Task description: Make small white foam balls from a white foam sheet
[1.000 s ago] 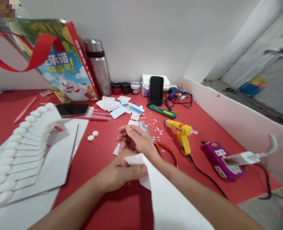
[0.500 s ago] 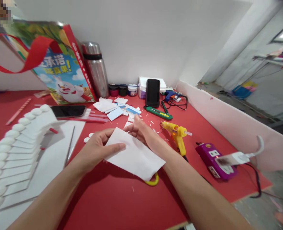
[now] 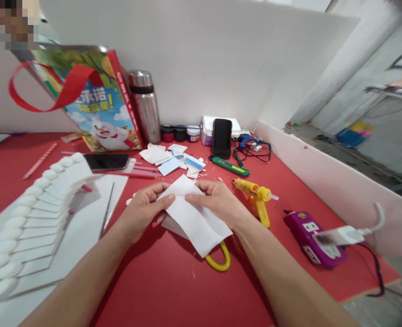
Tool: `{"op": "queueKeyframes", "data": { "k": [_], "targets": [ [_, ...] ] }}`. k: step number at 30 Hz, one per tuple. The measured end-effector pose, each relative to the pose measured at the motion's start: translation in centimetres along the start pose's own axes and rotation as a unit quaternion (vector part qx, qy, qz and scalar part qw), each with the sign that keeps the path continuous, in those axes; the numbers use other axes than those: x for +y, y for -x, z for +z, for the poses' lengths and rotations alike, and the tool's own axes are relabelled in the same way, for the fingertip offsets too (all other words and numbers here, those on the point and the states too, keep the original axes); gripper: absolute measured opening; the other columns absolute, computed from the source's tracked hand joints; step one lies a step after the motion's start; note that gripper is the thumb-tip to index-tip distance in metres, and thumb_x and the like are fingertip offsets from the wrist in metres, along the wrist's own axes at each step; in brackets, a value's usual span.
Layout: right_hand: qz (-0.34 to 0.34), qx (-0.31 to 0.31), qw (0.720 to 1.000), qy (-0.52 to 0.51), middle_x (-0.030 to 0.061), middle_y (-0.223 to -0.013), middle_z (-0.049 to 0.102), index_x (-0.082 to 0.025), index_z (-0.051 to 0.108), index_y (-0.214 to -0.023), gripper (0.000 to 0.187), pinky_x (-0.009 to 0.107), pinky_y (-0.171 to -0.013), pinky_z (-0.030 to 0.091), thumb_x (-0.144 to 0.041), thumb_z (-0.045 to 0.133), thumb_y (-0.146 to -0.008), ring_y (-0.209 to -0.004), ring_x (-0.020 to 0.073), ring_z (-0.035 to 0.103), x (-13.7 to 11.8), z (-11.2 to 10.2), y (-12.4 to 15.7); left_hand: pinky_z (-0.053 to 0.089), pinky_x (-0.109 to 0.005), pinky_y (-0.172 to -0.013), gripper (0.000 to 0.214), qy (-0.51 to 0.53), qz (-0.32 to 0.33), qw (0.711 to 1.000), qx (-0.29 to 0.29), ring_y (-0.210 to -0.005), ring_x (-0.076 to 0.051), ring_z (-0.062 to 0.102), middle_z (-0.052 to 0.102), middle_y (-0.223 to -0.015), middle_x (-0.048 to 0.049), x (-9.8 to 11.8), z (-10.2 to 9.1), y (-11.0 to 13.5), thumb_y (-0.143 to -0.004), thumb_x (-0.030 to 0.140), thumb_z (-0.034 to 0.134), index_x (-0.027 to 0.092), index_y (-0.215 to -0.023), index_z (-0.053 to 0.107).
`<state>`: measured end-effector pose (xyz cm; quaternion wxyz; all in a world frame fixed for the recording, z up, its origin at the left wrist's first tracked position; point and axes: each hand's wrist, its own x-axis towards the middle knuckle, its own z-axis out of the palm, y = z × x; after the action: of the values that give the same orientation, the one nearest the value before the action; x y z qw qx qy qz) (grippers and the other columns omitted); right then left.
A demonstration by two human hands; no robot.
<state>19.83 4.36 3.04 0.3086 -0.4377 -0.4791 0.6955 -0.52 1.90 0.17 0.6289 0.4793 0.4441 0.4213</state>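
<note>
A white sheet of paper (image 3: 201,227) is held over the middle of the red table. My left hand (image 3: 144,211) pinches its left edge, thumb on top and fingers curled beneath. The thumb of my right hand (image 3: 219,202) presses on the upper part, the fingers mostly hidden behind it. The sheet bends between the thumbs, and a second white layer shows below at the left. From under its lower right corner sticks out a yellow loop handle (image 3: 226,261); the rest of that tool is covered.
A model of white steps (image 3: 42,218) edged with white discs stands at left on a white board. White scraps (image 3: 169,165) lie behind my hands. To the right are a yellow glue gun (image 3: 258,200), a green utility knife (image 3: 230,166) and a purple power strip (image 3: 315,240) with a cord.
My right hand has come round from behind the paper and now grips it beside my left thumb. The sheet, flat before, is now bent, showing a second layer. The camera view has shifted slightly.
</note>
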Motion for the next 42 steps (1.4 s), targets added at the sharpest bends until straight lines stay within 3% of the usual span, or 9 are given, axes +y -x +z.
{"op": "queueKeyframes", "data": {
  "k": [3,9,16,25,31,38,42],
  "targets": [
    [-0.005,-0.006,1.0,0.013,0.0026,-0.085,0.075,-0.018,0.068,-0.098,0.029,0.026,-0.06,0.054,-0.027,0.08,-0.073,-0.068,0.0158,0.069,-0.1,0.0,0.0,0.028,-0.015,-0.042,0.025,0.004,0.005,1.0,-0.005,-0.041,-0.002,0.036,0.053,-0.058,0.0065,0.0,0.0,-0.1,-0.09,0.039,0.069,0.015,-0.098,0.065],
    [-0.004,0.04,0.999,0.03,0.0029,-0.083,0.073,-0.021,0.062,-0.115,0.042,0.029,-0.058,0.054,-0.023,0.077,-0.075,-0.064,0.0171,0.068,-0.1,-0.5,-0.4,0.029,-0.015,-0.041,0.025,0.045,0.007,0.999,0.02,-0.041,-0.002,0.038,0.056,-0.059,0.0058,0.1,-0.1,-0.2,-0.088,0.034,0.071,0.015,-0.102,0.065],
    [0.001,0.025,1.0,0.015,0.0044,-0.089,0.074,-0.021,0.063,-0.123,0.053,0.029,-0.059,0.055,-0.023,0.08,-0.073,-0.066,0.017,0.07,-0.3,-0.9,-0.3,0.038,-0.016,-0.041,0.027,0.066,0.017,0.998,0.012,-0.043,-0.005,0.045,0.06,-0.06,0.0035,0.2,-0.2,-0.2,-0.088,0.03,0.07,0.014,-0.109,0.065],
    [-0.025,0.014,1.0,-0.009,0.0038,-0.091,0.078,-0.02,0.074,-0.112,0.041,0.021,-0.055,0.052,-0.024,0.083,-0.072,-0.065,0.0124,0.069,-0.5,-1.5,-0.3,0.054,-0.028,-0.043,0.035,0.08,0.022,0.996,0.011,-0.051,-0.015,0.057,0.065,-0.068,-0.0017,0.7,-0.2,-0.1,-0.088,0.027,0.064,0.012,-0.12,0.062],
    [-0.017,0.003,1.0,-0.014,0.0031,-0.087,0.078,-0.021,0.077,-0.11,0.042,0.023,-0.056,0.051,-0.025,0.085,-0.069,-0.065,0.0141,0.069,-0.5,-1.9,-0.1,0.051,-0.024,-0.039,0.03,0.074,0.035,0.996,0.023,-0.046,-0.013,0.052,0.059,-0.058,0.0011,0.4,-0.1,-0.1,-0.087,0.028,0.068,0.014,-0.113,0.065],
    [-0.035,0.03,0.997,-0.068,0.002,-0.076,0.074,-0.017,0.079,-0.082,0.014,0.023,-0.058,0.046,-0.021,0.074,-0.07,-0.062,0.0119,0.064,-0.1,-2.0,-0.7,0.048,-0.02,-0.042,0.014,0.053,0.065,0.994,0.071,-0.048,-0.011,0.054,0.059,-0.057,0.0003,0.5,-0.1,0.1,-0.083,0.024,0.069,0.016,-0.094,0.073],
    [-0.047,0.051,0.997,-0.045,-0.0003,-0.07,0.07,-0.019,0.076,-0.076,0.01,0.024,-0.054,0.042,-0.021,0.067,-0.072,-0.057,0.0114,0.06,-0.3,-1.5,-0.6,0.046,-0.019,-0.044,0.014,0.034,0.071,0.994,0.081,-0.049,-0.011,0.054,0.061,-0.059,-0.0002,0.5,-0.1,0.3,-0.083,0.023,0.069,0.016,-0.093,0.076]
  ]
}}
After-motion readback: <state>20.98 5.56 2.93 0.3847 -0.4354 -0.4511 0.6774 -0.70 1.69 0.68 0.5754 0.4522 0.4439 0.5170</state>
